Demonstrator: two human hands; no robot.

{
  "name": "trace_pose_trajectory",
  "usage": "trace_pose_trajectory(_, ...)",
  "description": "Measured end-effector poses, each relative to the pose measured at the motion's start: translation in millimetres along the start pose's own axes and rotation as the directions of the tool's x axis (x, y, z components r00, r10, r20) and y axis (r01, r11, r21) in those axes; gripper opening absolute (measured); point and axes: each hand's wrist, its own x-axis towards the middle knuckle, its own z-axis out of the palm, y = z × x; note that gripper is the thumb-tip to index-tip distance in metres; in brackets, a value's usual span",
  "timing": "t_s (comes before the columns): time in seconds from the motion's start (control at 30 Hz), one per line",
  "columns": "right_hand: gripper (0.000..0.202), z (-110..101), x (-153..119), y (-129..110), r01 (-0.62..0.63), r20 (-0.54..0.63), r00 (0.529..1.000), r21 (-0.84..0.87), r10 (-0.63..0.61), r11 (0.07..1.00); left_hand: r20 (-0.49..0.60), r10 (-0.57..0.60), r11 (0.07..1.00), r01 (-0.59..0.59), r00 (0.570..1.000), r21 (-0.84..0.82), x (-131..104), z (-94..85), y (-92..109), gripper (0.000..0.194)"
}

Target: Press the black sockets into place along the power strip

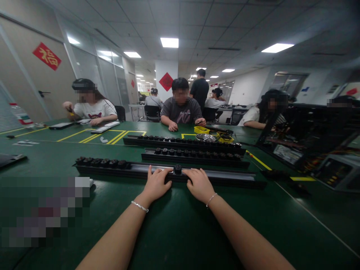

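A long black rail [230, 176] with a shiny inner channel lies across the table in front of me. One small black block-like piece [177, 169] sits in its channel near the middle. My left hand [156, 183] rests on the rail's near edge, fingers spread, one fingertip close to the piece's left side. On the other side is my right hand [200, 183], fingers stretched towards the piece's right side. Whether the fingertips touch it, I cannot tell. Several similar black pieces [97, 162] stand in a row at the rail's left end.
Two more black rails [197, 159] [185, 143] with rows of pieces lie behind. An opened computer case [292, 131] stands at right. Yellow trays [201, 129] are at the back. A person [181, 105] sits opposite, others left and right. The table [174, 232] is green.
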Motion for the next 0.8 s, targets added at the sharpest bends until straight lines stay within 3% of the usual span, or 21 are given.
trace_pose_trajectory(0.8,0.044,12.4,-3.8,2.2,0.031,-0.034,0.999,-0.037,-0.032,0.999,-0.002,-0.006,1.000,0.006,1.000,0.000,0.3,2.4,-0.3,0.033)
